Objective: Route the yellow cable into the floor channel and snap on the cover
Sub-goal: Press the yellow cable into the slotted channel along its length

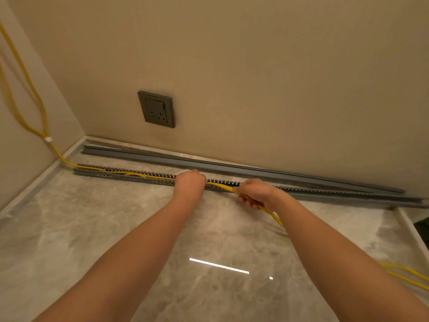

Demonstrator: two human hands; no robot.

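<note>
Now | yellow cable [219,185] doubled, partly in slotted channel [130,178] | left grip [189,182]: cannot tell | right grip [256,192] grasping cable

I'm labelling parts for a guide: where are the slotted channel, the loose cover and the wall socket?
slotted channel [120,176], head view, near side wall, left part.
cover [232,167], head view, middle of its length.
wall socket [156,109], head view, plate centre.

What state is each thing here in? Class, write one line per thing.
yellow cable: left part lies in the channel, the rest outside.
floor channel: open, uncovered.
cover: off, lying behind the channel.
left hand: curled over the cable at the channel.
right hand: gripping the cable.
wall socket: nothing plugged in.
</note>
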